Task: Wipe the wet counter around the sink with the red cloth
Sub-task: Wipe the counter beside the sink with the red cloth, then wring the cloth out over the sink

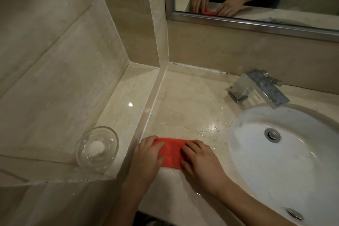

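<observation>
We press both hands flat, fingers spread, on the red cloth (169, 152), which lies folded on the wet counter (190, 108) left of the sink (286, 161); our left hand (146, 159) covers its left end by the raised ledge, our right hand (201, 163) its right end, forearms angled inward
</observation>
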A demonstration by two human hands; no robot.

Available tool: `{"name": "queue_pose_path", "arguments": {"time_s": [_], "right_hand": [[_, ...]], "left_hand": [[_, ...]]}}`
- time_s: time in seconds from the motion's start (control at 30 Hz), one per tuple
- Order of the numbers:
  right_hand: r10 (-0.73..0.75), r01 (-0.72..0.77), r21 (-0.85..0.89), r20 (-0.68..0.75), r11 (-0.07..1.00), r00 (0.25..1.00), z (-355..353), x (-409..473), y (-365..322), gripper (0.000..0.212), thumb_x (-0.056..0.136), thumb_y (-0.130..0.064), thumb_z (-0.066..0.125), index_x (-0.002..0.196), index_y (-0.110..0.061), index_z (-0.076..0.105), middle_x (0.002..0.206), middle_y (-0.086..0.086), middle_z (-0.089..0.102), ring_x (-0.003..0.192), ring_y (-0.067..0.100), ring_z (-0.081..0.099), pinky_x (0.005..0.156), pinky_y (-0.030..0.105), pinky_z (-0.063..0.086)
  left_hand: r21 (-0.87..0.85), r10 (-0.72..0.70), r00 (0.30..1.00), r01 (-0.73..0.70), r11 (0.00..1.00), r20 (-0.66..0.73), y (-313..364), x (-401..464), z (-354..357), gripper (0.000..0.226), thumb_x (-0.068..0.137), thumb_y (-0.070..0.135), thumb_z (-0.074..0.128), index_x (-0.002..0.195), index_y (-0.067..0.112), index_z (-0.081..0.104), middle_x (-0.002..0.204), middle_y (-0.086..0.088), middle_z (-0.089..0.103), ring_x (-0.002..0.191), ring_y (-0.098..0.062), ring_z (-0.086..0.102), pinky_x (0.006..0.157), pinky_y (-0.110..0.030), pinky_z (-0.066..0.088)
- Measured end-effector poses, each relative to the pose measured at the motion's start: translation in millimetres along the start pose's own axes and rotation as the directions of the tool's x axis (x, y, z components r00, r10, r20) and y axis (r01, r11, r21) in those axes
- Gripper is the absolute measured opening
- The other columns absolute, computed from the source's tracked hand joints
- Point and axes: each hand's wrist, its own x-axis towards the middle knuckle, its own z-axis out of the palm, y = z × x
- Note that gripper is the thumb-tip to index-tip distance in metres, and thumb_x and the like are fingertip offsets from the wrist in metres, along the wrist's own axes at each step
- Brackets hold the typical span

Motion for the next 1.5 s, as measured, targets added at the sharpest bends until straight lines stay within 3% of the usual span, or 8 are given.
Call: {"name": "queue_pose_path", "arguments": {"time_s": [0.2, 0.4, 0.6, 0.7, 0.93, 1.23, 1.37, 1.5], "right_hand": [[-0.064, 0.077, -0.061, 0.195, 0.995, 0.979, -5, 27, 5, 0.063, 0.080, -0.048, 0.068, 0.134, -0.018, 0.052, 0.122, 0.002, 0.057, 0.112, 0.026, 0.051, 0.094, 0.037, 0.042], [-0.088, 0.116, -0.067, 0.324, 0.991, 0.942, -20, 10, 9, 0.030, 0.085, -0.032, 0.056, 0.105, -0.011, 0.057, 0.108, 0.010, 0.056, 0.098, 0.029, 0.050, 0.080, 0.037, 0.040], [0.070, -0.105, 0.067, 0.401, 0.992, 0.914, -45, -13, 37, 0.025, 0.077, -0.036, 0.064, 0.087, -0.018, 0.050, 0.094, 0.003, 0.055, 0.082, 0.023, 0.051, 0.068, 0.034, 0.042], [0.134, -0.170, 0.064, 0.379, 0.983, 0.916, -52, -33, 61, 0.032, 0.075, -0.040, 0.066, 0.092, -0.018, 0.051, 0.096, 0.000, 0.054, 0.086, 0.022, 0.051, 0.073, 0.035, 0.047], [0.142, -0.196, 0.108, 0.375, 0.975, 0.916, -52, -45, 65, 0.043, 0.079, -0.043, 0.076, 0.100, -0.014, 0.053, 0.101, 0.005, 0.055, 0.087, 0.022, 0.050, 0.074, 0.035, 0.044], [0.062, -0.114, 0.153, 0.311, 0.982, 0.949, -36, -76, 74, 0.037, 0.080, -0.046, 0.072, 0.098, -0.014, 0.064, 0.105, 0.002, 0.052, 0.095, 0.022, 0.050, 0.076, 0.032, 0.042], [0.140, -0.280, 0.470, 0.311, 0.837, 0.940, -54, -85, 91, 0.036, 0.067, -0.045, 0.084, 0.088, -0.018, 0.071, 0.097, -0.002, 0.058, 0.088, 0.012, 0.056, 0.079, 0.029, 0.048], [0.248, -0.350, 0.713, 0.248, 0.608, 0.936, -95, -92, 113, 0.019, 0.072, -0.021, 0.088, 0.081, -0.015, 0.072, 0.074, -0.004, 0.067, 0.066, 0.004, 0.058, 0.063, 0.021, 0.046]], "left_hand": [[-0.077, 0.063, 0.997, -0.059, 0.995, 0.048, -15, 2, 14, 0.056, 0.086, 0.051, 0.062, 0.136, 0.031, 0.049, 0.135, 0.011, 0.055, 0.122, -0.010, 0.050, 0.109, -0.035, 0.032], [0.076, 0.182, 0.974, -0.194, 0.978, 0.137, -4, 0, 11, 0.045, 0.082, 0.047, 0.055, 0.123, 0.030, 0.057, 0.113, 0.009, 0.063, 0.101, -0.017, 0.059, 0.088, -0.038, 0.045], [0.034, 0.283, 0.909, -0.307, 0.951, 0.307, 42, 34, -9, 0.033, 0.098, 0.032, 0.042, 0.129, 0.027, 0.053, 0.117, 0.006, 0.061, 0.111, -0.015, 0.050, 0.097, -0.031, 0.032], [0.100, 0.326, 0.866, -0.388, 0.916, 0.378, 60, 32, 2, 0.060, 0.089, 0.060, 0.027, 0.131, 0.027, 0.054, 0.119, 0.004, 0.055, 0.109, -0.017, 0.050, 0.094, -0.032, 0.035], [0.118, 0.249, 0.926, -0.292, 0.949, 0.284, 74, 16, 27, 0.060, 0.083, 0.055, 0.063, 0.136, 0.029, 0.048, 0.129, 0.004, 0.045, 0.120, -0.018, 0.041, 0.096, -0.031, 0.030], [0.110, 0.383, 0.912, -0.400, 0.910, 0.149, 68, -12, 41, 0.054, 0.071, 0.068, 0.050, 0.108, 0.030, 0.061, 0.109, 0.007, 0.055, 0.102, -0.015, 0.050, 0.084, -0.031, 0.042], [-0.128, 0.350, 0.925, -0.333, 0.934, 0.149, 79, -6, 32, 0.037, 0.069, 0.059, 0.058, 0.093, 0.031, 0.060, 0.114, 0.015, 0.044, 0.108, -0.002, 0.034, 0.091, -0.026, 0.033], [-0.533, 0.284, 0.944, -0.156, 0.831, 0.166, 109, 13, 12, 0.031, 0.061, 0.051, 0.074, 0.082, 0.033, 0.060, 0.102, 0.016, 0.054, 0.097, -0.006, 0.052, 0.083, -0.025, 0.045]]}}
